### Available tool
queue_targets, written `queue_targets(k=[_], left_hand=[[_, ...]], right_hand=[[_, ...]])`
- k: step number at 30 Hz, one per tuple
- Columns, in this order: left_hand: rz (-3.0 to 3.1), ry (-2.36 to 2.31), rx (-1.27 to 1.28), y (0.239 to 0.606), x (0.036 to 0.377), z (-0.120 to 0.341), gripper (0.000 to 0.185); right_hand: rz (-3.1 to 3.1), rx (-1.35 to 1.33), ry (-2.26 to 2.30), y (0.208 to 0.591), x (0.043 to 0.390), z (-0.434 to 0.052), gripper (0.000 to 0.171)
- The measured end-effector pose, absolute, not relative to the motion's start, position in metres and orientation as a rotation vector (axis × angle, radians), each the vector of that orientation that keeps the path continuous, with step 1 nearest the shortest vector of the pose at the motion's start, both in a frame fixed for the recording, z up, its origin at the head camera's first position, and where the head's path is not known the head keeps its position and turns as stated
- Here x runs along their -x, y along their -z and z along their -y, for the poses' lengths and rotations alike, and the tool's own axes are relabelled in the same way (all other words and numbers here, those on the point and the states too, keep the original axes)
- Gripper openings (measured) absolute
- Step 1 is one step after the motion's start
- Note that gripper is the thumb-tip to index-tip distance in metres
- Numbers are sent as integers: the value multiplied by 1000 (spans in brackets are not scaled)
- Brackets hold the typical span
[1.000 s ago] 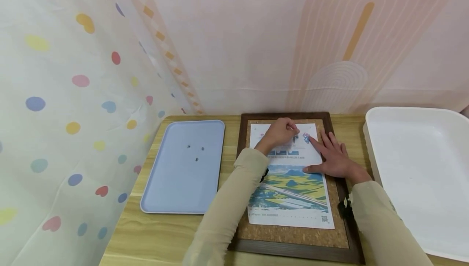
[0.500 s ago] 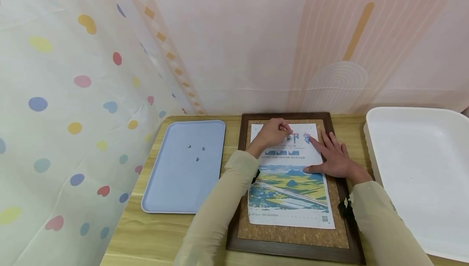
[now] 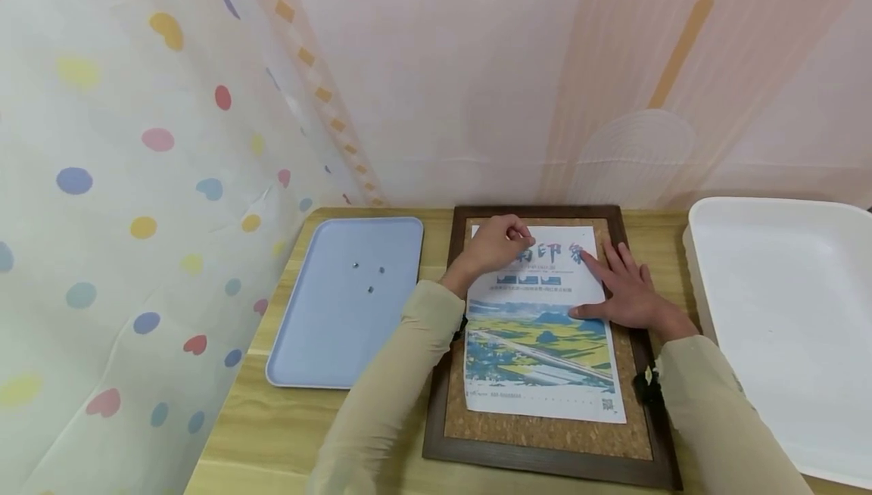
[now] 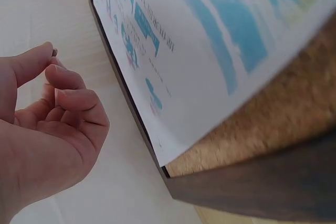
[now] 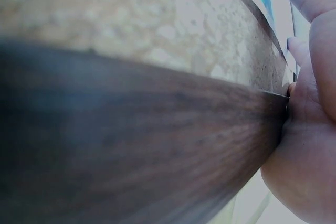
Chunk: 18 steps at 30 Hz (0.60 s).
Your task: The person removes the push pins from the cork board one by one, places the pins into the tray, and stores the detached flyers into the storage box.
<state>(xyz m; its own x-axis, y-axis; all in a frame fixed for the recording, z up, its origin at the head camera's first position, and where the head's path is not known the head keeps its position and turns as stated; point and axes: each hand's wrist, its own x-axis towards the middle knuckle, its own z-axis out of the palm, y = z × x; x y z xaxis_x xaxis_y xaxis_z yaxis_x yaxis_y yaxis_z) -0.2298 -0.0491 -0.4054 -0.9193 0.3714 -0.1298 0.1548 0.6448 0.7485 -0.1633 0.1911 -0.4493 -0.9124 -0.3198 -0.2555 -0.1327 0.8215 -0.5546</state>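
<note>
Head view: a poster (image 3: pixel 541 328) is lying on a cork board (image 3: pixel 545 434) in a dark wooden frame (image 3: pixel 552 465), at the table's (image 3: pixel 286 434) far edge.
Left hand (image 3: pixel 492 244): is hovering over the poster's top left corner, fingers curled, thumb and forefinger pinching a small pin (image 4: pixel 54 52).
Right hand (image 3: pixel 628 291): is pressing flat on the poster's right edge, fingers spread straight.
Blue tray (image 3: pixel 327 359): is lying left of the frame, carrying three pins (image 3: pixel 369 277).
White tray (image 3: pixel 790 313): is sitting at the table's right edge.
</note>
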Motion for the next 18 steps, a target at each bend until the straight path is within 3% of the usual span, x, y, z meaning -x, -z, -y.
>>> queue_targets(k=[18], left_hand=[[-2602, -1165, -408, 398, 228, 76, 13]], right_hand=[[-2660, 341, 786, 442, 162, -198, 112]])
